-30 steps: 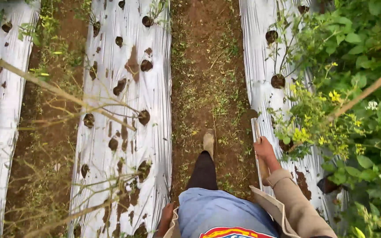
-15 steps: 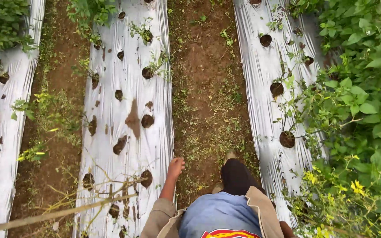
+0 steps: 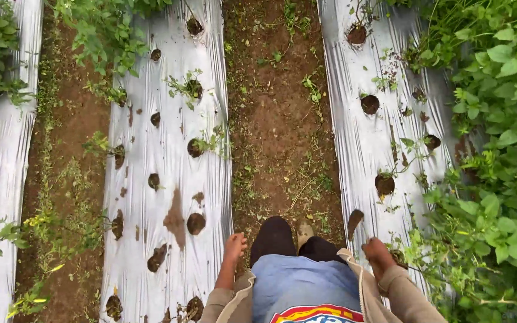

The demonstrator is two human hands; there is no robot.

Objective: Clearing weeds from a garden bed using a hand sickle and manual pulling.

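Soft, even daylight fills the scene, with no single direction to it; nothing throws a hard shadow. The silver plastic sheets (image 3: pixel 169 179) over the beds are the brightest surfaces, giving a broad pale sheen that nearly washes out on the far left sheet (image 3: pixel 1 143) and on the right one (image 3: pixel 360 125), where creases show as fine light and dark streaks. The soil path (image 3: pixel 282 119) between them stays mid-toned and well detailed. Deeper shade sits inside the green foliage (image 3: pixel 498 149) at the right. Focus holds across the ground, while leaves at the near right corner look smeared. Lines of the beds splay outward toward the edges, a wide-lens bend.
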